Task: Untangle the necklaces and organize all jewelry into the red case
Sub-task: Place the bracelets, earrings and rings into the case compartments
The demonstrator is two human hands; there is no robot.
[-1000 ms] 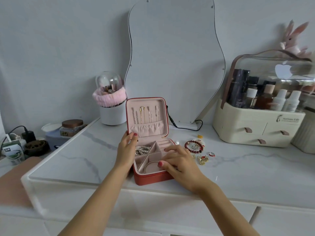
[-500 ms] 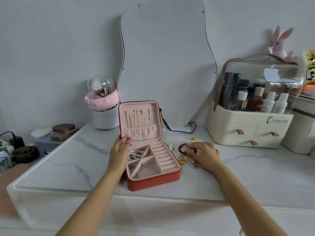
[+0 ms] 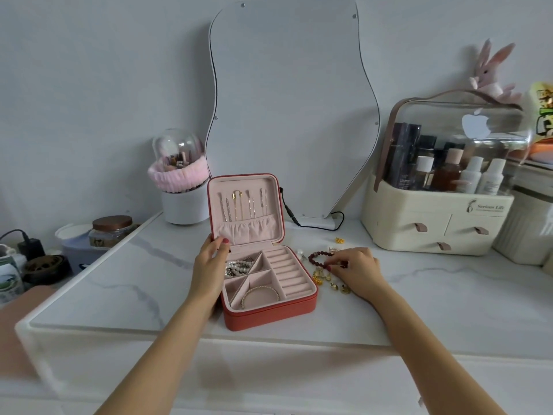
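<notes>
a red case stood open near the front edge of a white marbled tabletop, its lid upright and lined in pink, with a row of slim pins and chains hanging above a gathered pocket. the left hand rested against the case's left side, fingers loosely curled and thumb touching the lower corner of the lid, steadying rather than gripping it. inside the base, a pearl strand lay heaped in the rear left compartment, a thin gold bangle curved in the front compartment, and the ring rolls on the right sat bare. just right of the case, the right hand pinched a dark red bead bracelet between thumb and fingertips, the loop lying on the tabletop. small gold earrings were scattered beside and partly under that hand, with another gold piece a little farther back. a wavy mirror leaned on the wall behind, and a cream cosmetics organiser stood to the right.
</notes>
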